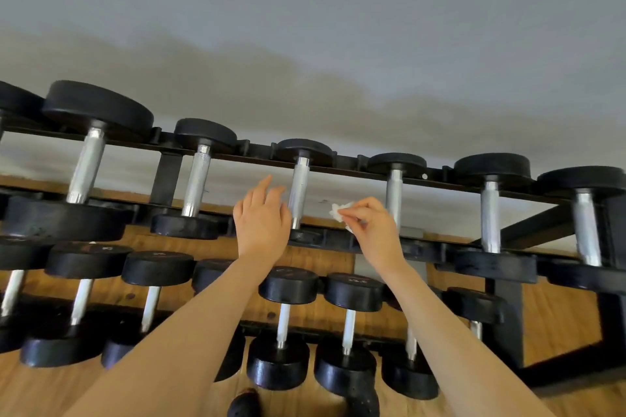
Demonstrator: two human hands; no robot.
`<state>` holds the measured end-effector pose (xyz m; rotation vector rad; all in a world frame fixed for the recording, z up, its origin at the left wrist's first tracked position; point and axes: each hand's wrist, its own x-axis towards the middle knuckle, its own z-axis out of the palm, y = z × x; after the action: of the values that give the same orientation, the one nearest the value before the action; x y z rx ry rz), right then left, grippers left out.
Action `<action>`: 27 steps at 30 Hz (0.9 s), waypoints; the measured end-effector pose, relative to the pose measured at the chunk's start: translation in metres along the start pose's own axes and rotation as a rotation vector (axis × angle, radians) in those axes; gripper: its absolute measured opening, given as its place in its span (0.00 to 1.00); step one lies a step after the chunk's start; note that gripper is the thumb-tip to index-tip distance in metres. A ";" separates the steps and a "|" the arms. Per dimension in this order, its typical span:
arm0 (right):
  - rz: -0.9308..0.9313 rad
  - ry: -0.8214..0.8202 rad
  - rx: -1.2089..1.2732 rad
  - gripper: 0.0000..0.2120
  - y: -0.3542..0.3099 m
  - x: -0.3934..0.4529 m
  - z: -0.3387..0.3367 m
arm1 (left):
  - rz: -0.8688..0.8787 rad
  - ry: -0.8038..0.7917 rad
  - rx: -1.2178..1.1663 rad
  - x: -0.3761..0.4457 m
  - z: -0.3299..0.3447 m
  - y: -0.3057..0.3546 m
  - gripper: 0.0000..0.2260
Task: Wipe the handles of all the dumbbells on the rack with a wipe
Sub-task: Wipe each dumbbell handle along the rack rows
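A black two-tier rack holds several black dumbbells with silver handles. My right hand pinches a small crumpled white wipe between two upper-tier handles, the middle one and the one to its right. The wipe touches neither handle. My left hand hovers just left of the middle handle with its fingers loosely spread and holds nothing.
Larger dumbbells sit at the upper left and upper right. Smaller dumbbells fill the lower tier over a wooden floor. A grey wall stands behind the rack. Dark shoes show at the bottom edge.
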<state>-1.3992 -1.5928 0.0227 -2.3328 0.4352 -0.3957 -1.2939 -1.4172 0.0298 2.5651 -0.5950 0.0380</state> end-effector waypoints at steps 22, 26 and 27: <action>-0.204 0.068 0.138 0.08 0.109 0.053 -0.062 | -0.209 0.242 0.283 -0.008 0.079 0.050 0.17; -0.258 0.225 0.058 0.10 0.114 0.070 -0.077 | -0.200 0.227 0.304 -0.008 0.079 0.050 0.20; -0.258 0.224 0.045 0.10 0.118 0.073 -0.077 | -0.197 0.225 0.306 -0.008 0.078 0.050 0.20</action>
<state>-1.3880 -1.7500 0.0044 -2.3155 0.2267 -0.7870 -1.3284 -1.4902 -0.0166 2.8478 -0.2657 0.3709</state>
